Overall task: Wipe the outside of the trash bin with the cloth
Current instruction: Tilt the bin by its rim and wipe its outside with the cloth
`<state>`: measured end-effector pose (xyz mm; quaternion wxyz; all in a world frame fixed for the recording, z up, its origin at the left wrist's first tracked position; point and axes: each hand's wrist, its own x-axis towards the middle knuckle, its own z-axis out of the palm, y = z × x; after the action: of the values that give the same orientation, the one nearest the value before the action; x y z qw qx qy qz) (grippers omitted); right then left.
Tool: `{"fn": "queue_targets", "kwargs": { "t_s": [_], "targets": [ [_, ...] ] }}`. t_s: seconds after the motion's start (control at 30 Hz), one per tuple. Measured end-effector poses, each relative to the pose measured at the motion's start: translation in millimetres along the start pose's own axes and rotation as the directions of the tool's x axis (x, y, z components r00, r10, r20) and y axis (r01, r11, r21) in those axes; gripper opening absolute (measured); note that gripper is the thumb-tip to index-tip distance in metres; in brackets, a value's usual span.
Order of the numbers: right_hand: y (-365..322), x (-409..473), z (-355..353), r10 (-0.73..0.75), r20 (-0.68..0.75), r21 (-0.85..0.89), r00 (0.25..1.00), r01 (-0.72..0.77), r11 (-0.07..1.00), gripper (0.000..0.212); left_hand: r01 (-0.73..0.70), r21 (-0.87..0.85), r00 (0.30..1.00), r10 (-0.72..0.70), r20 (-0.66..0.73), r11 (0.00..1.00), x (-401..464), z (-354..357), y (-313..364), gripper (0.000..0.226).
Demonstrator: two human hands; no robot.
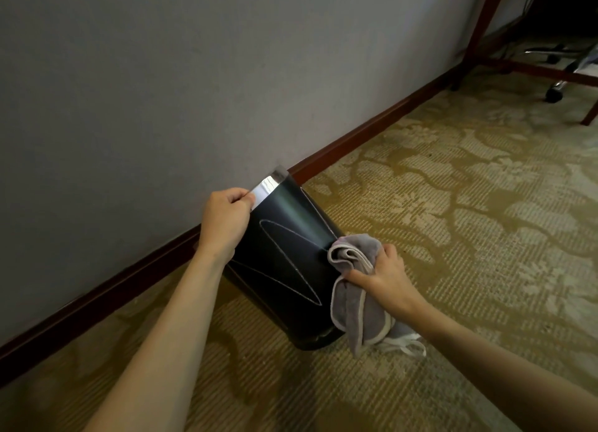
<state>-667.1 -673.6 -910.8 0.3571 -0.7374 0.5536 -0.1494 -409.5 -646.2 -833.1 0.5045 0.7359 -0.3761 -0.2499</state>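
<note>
i see the wall [161,76] filling the upper left of the frame, a dark skirting board [356,134] running diagonally below it, and patterned carpet [453,221] across the right and bottom. in the upper right corner sit reddish furniture legs [479,33] and a chair castor [553,93], well apart from the work. the trash bin [284,263], black with a shiny rim band, sits at centre frame, tilted with its top toward the wall, i judge so its side faces me for wiping. my left hand [226,218] curls its fingers over that rim, gripping it to keep the tilt steady. my right hand [385,276] clutches the bunched grey cloth [352,270], pressing it against the bin's right side near the middle. something white [404,344] trails under the cloth at the bin's base, possibly a liner, though i can't tell.
</note>
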Motion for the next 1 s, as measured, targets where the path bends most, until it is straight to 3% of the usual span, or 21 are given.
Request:
{"fn": "queue_targets", "kwargs": {
  "t_s": [0.07, 0.17, 0.27, 0.37, 0.47, 0.57, 0.73, 0.83, 1.0],
  "targets": [
    [0, -3, 2, 0.009, -0.033, 0.028, 0.999, -0.008, 1.0, 0.078, -0.001, 0.015, 1.0, 0.001, 0.005, 1.0, -1, 2, 2, 0.023],
    [5, -5, 8, 0.049, -0.173, 0.084, 0.984, -0.035, 0.996, 0.052, -0.029, 0.034, 0.999, 0.027, 0.037, 0.999, -4, 6, 5, 0.025],
    [10, -6, 3, 0.0, -0.204, 0.174, 0.979, 0.036, 0.984, 0.031, -0.063, 0.049, 0.996, 0.06, 0.061, 0.997, -8, 10, 8, 0.027],
    [12, -11, -5, -0.071, -0.23, 0.255, 0.971, 0.13, 0.958, 0.03, -0.082, 0.058, 0.995, 0.078, 0.069, 0.995, -12, 14, 13, 0.028],
    [12, -10, -9, -0.03, -0.212, 0.29, 0.977, 0.092, 0.953, 0.031, -0.11, 0.091, 0.991, 0.103, 0.081, 0.99, -20, 21, 21, 0.029],
    [4, 1, -17, 0.025, -0.186, 0.262, 0.982, 0.025, 0.965, 0.028, -0.139, 0.105, 0.987, 0.129, 0.097, 0.985, -27, 28, 27, 0.026],
    [-42, 13, -29, -0.194, -0.283, 0.26, 0.939, 0.27, 0.927, 0.03, -0.181, 0.148, 0.982, 0.169, 0.089, 0.972, -31, 37, 26, 0.026],
    [-50, 15, -28, -0.248, -0.281, 0.267, 0.927, 0.324, 0.908, 0.032, -0.189, 0.15, 0.98, 0.178, 0.088, 0.97, -25, 35, 23, 0.027],
    [-21, 7, -17, -0.265, -0.185, 0.042, 0.946, 0.277, 0.96, 0.02, -0.129, 0.107, 0.99, 0.122, 0.075, 0.986, -7, 19, 13, 0.028]
  ]
}}
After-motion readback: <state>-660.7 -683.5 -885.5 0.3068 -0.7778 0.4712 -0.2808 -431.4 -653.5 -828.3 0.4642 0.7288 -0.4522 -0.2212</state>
